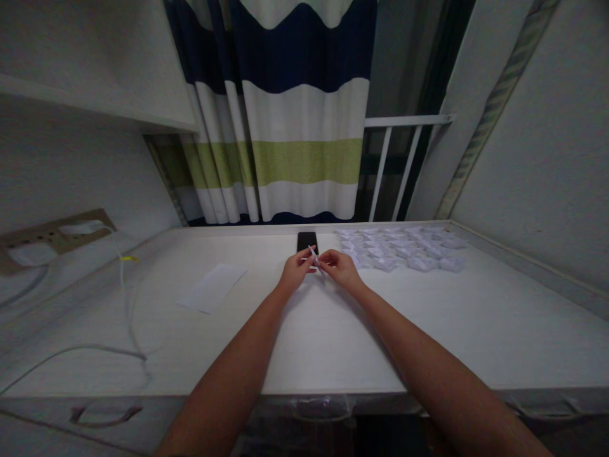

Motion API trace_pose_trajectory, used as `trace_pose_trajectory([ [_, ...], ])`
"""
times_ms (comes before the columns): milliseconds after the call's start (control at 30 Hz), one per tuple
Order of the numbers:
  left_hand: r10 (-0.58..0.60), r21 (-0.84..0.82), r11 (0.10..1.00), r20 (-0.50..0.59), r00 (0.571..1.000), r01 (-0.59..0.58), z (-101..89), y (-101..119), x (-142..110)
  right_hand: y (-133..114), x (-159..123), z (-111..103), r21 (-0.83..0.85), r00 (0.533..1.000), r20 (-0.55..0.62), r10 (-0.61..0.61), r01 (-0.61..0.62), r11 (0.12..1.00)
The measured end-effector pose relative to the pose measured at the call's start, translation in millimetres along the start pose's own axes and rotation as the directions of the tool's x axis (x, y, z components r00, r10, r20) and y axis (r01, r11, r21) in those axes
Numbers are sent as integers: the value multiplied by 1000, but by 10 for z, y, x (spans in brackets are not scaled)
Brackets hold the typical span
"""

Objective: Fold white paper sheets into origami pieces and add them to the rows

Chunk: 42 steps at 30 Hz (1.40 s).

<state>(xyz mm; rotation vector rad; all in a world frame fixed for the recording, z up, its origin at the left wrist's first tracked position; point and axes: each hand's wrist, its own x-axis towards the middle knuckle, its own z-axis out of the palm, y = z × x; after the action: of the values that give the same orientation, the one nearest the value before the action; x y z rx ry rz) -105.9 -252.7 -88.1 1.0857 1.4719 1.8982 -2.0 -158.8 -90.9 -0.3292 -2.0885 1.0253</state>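
Paper piece (311, 251): between left hand (294, 269) and right hand (339, 267).
Grip: both hands pinching it, fingertips close together.
Desk (328, 355): beneath hands.
Black phone (307, 240): just beyond left hand.
Folded papers (383, 262): rows, right of right hand.

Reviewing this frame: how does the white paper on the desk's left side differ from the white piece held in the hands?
The white paper lies flat on the desk; the held piece slants, pinched between left hand and right hand. The white paper shows a broad face; the held piece looks narrow. Both look whitish.
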Motion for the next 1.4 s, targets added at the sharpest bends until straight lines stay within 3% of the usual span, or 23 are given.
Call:
trace_pose_trajectory([
  [733, -4, 8, 1000, -1, 1000, 4, 16, 40, -21, -47, -15, -11, -18, 1000, -9, 25, -25, 1000],
  [1400, 5, 30, 1000, 26, 1000, -5, 15, 34, -16, -29, 13, 10, 87, 999, -15, 38, -37, 996],
])
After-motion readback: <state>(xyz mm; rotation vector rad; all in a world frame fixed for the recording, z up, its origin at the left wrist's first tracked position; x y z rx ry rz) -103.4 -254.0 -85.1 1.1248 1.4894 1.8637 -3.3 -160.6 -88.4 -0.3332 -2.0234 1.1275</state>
